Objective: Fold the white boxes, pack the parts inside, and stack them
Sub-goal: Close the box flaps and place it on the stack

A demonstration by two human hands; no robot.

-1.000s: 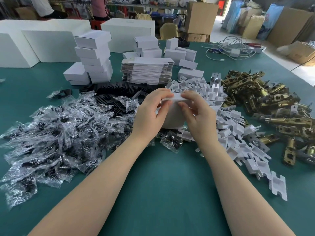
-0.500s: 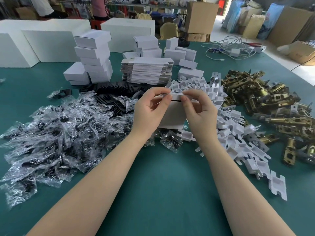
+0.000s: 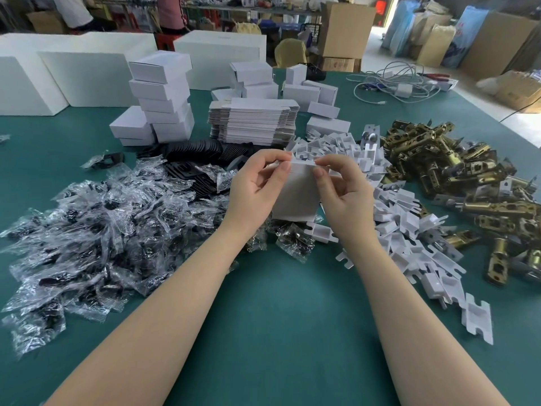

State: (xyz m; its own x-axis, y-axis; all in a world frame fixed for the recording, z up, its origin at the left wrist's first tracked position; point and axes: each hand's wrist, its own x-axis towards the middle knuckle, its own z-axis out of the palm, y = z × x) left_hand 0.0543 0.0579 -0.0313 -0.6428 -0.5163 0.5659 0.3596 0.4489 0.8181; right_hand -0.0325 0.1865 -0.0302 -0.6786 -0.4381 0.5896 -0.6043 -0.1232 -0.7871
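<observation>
A small white box [image 3: 296, 197] stands upright on the green table [image 3: 278, 317], held between both hands. My left hand [image 3: 257, 186] pinches its top left corner; my right hand [image 3: 341, 189] pinches the top right flap. A pile of flat unfolded white boxes [image 3: 254, 121] lies behind them. A leaning stack of folded white boxes [image 3: 164, 98] stands at the back left. Clear bags with black parts [image 3: 96, 224] cover the left side. White plastic inserts [image 3: 409, 230] lie to the right, brass latch parts [image 3: 474, 189] beyond them.
Black plates [image 3: 202, 153] lie behind the bags. More folded boxes [image 3: 310, 92] sit behind the flat pile. Large white boxes [image 3: 82, 74] line the far edge. White cables [image 3: 395, 83] lie at the back right. Cardboard cartons and people stand beyond the table.
The top flap of the box has been raised; both hands shifted from pressing over the top to pinching its upper corners. The box stays in place.
</observation>
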